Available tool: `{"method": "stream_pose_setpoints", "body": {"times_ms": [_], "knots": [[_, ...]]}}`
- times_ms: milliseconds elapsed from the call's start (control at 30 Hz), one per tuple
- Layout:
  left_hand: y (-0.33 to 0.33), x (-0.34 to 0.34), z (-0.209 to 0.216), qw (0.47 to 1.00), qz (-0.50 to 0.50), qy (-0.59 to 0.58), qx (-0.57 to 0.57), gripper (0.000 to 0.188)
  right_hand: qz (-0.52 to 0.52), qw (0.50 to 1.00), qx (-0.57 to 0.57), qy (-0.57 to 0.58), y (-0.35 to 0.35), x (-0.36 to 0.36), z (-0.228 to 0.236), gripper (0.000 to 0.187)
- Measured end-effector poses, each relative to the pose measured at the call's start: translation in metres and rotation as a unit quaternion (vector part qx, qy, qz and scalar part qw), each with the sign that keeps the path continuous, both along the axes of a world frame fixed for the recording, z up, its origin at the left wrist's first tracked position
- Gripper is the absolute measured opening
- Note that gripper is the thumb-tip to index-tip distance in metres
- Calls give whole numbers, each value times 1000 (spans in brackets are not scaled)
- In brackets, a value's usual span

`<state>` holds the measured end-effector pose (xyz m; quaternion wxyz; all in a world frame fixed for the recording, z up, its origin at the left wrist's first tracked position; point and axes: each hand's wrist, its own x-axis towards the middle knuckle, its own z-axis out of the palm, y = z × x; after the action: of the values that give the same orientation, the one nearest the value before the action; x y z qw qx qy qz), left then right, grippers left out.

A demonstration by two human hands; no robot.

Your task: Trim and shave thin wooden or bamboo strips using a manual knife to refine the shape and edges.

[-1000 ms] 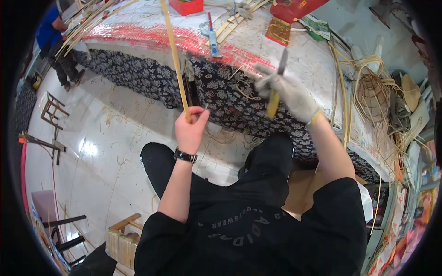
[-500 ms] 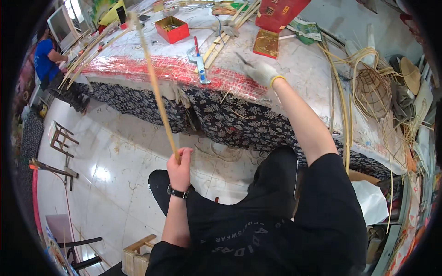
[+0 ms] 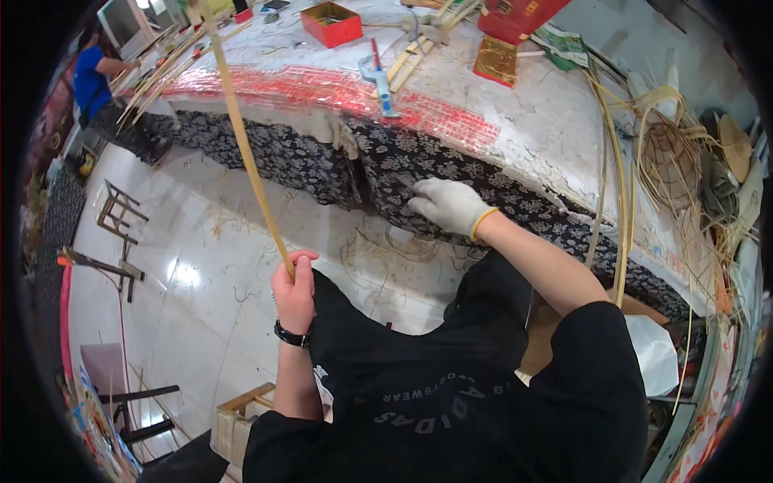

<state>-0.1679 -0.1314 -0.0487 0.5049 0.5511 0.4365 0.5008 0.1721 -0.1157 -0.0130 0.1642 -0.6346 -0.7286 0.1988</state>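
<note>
At left, a long, narrow, straw-coloured strip, apparently of split bamboo point(image 3: 248, 153), is held aslant, its visible lower part pinched between the thumb and bent fingers of the bare left hand point(image 3: 295, 291) above the pale tiled floor point(image 3: 213, 314). Farther right, the right hand point(image 3: 447, 204), gloved in white with a yellow cuff, is held apart from the strip before a dark floral cloth point(image 3: 386, 153); its fingers are bent together, but whether anything is gripped cannot be told. The step in hand is judged to be strip-holding; for further work, a firm left grip and a nearer right hand are called for.
</note>
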Motion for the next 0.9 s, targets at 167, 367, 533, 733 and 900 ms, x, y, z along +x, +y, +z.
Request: {"method": "stream_pose_setpoints", "body": {"times_ms": [167,367,533,733,900], "knots": [[-20,-40,-4,1000,2,-26,-14,32,-21,993,-110,42,33,11,-12,43],[-35,-76,4,996,57,74,-11,40,-32,969,-101,222,2,-4,68,26],[-46,-86,-1,984,80,156,11,46,64,987,120,80,9,12,93,22],[-42,-69,-6,981,32,193,6,45,-33,932,269,239,32,43,118,23],[-31,-32,-10,986,-19,166,23,41,-101,875,98,464,31,30,114,29]]}}
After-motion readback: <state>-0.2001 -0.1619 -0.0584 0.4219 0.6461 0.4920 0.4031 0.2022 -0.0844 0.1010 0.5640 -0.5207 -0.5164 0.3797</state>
